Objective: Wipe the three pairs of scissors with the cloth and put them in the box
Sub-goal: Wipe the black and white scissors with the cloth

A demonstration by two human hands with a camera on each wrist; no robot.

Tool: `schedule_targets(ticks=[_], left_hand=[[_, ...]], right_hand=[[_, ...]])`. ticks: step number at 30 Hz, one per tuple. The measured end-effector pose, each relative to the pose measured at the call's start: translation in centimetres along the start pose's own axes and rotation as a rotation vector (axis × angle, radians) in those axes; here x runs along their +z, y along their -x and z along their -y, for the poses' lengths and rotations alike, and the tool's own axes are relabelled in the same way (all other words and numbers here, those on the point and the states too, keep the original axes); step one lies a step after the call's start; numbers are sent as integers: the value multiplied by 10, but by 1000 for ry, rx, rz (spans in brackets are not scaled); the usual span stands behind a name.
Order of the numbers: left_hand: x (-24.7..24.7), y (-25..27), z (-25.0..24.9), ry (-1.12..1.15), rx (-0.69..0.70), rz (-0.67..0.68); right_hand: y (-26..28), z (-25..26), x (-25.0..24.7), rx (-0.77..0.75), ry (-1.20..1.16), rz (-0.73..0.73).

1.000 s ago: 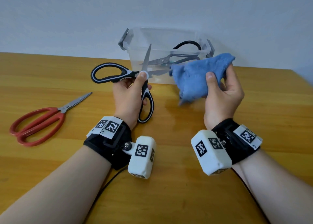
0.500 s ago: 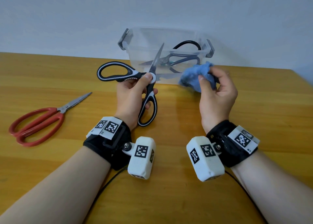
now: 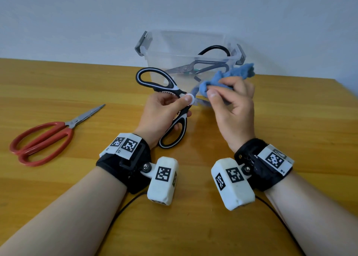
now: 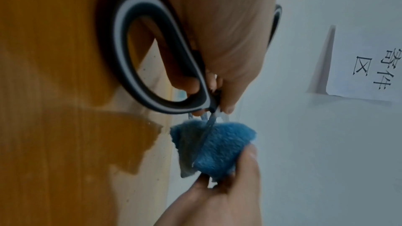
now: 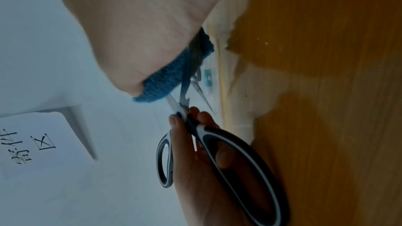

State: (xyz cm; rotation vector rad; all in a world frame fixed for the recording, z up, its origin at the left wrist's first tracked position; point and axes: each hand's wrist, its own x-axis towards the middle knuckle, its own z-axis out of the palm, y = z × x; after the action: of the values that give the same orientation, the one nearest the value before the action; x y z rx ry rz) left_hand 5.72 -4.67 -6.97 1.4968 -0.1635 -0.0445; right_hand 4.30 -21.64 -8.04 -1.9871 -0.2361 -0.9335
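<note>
Wooden table [image 3: 290, 120]: one pair of scissors [image 3: 195, 66] lies in the box [image 3: 155, 48] by the far edge. Left hand [image 3: 160, 110] grips the black-and-white scissors [image 3: 174, 127] — right hand [image 3: 234, 104] pinches the cloth [image 3: 232, 75] round a blade. Red scissors [image 3: 42, 139] near the left edge — not yet boxed.

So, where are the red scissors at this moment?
In the head view, the red scissors lie flat on the wooden table, far left of the left hand, untouched.

Wooden table [image 3: 290, 120] — pale wall [image 3: 77, 19] behind (paper sign [image 4: 369, 61], printed characters).
</note>
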Motion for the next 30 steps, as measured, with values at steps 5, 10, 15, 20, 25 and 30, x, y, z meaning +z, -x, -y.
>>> schedule_targets(ticks=[5,10,15,20,25,30], left_hand=[[-3,-1,2,-63,29,37],[-4,-2,4,-139,43,39],[-4,-2,2,-117,25,27],[-3,-3,2,-110,21,20],[-3,-6,4,-148,21,-2],[-3,-4,5,-147,14,2]], right_hand=[[1,-7,3,24,55,170],[-1,-8,2,79,70,221],[-1,-7,2,115,98,221],[-1,-11,2,147,109,193],[-2,-15,3,166,98,112],[-4,-13,3,128,67,60]])
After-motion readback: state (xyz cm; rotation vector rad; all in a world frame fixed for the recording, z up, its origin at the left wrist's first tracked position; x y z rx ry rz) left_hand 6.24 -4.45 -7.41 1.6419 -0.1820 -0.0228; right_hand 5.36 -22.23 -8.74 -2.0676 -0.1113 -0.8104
